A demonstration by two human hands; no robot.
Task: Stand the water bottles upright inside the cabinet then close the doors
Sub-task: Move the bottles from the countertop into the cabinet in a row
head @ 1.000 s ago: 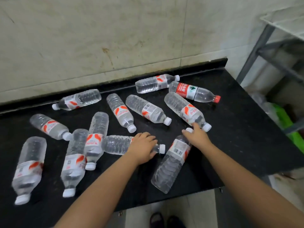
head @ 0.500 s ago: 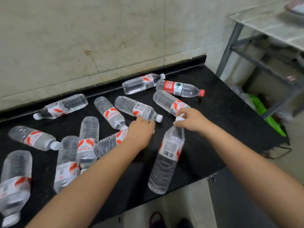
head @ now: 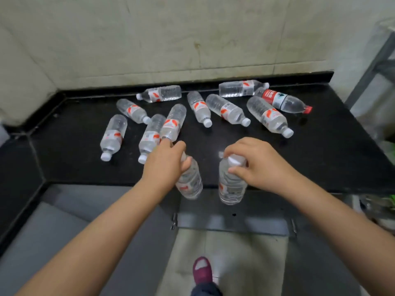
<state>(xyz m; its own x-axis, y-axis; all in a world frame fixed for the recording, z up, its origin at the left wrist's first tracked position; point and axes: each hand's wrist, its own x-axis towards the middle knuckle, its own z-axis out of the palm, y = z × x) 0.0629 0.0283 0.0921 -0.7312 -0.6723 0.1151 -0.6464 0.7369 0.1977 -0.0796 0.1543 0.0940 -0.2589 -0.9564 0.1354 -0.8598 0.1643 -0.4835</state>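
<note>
My left hand (head: 165, 165) grips the neck of a clear water bottle (head: 190, 182), which hangs upright over the counter's front edge. My right hand (head: 254, 165) holds a second water bottle (head: 230, 186) by its white cap, also upright. Several more clear bottles with red-and-white labels lie flat on the black counter (head: 320, 154) behind my hands. One of them, a red-capped bottle (head: 282, 100), lies at the back right. Below the counter edge, a dark cabinet door (head: 233, 223) stands open, seen from above. The cabinet's inside is hidden.
A stained tiled wall (head: 171, 39) backs the counter. A grey metal rack (head: 372, 67) stands at the right. Grey cabinet fronts (head: 64, 221) run below at the left. My foot in a maroon shoe (head: 202, 270) is on the pale floor.
Both hands have lifted their bottles off the counter and pulled them back to its front edge, now upright. My view has tilted down and back, showing the cabinet front and floor.
</note>
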